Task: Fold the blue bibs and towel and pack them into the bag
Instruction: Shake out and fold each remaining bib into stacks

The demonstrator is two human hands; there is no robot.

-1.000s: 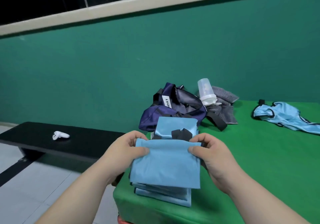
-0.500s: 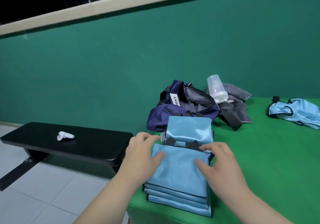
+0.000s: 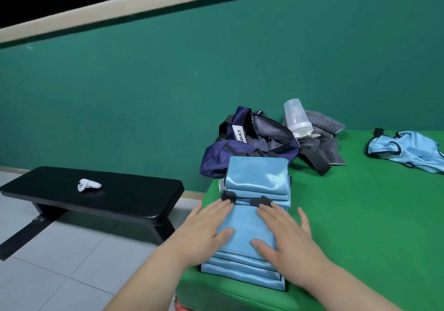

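A near stack of folded light-blue bibs (image 3: 245,229) lies at the front left corner of the green table (image 3: 360,214). My left hand (image 3: 206,229) and my right hand (image 3: 286,236) press flat on its top bib, fingers straight. Just behind it sits a second folded blue stack (image 3: 258,178) with black straps at its front edge. The navy bag (image 3: 249,142) lies open behind that stack. An unfolded blue bib (image 3: 406,149) lies at the far right. A grey towel (image 3: 324,140) is crumpled beside the bag.
A clear plastic shaker cup (image 3: 296,118) stands upside down on the towel. A black bench (image 3: 96,197) with a white controller (image 3: 87,185) stands left of the table over the tiled floor. A green wall runs behind everything.
A second ago both hands held a folded bib above the near stack. They laid it down on the stack and now press it flat with open palms.
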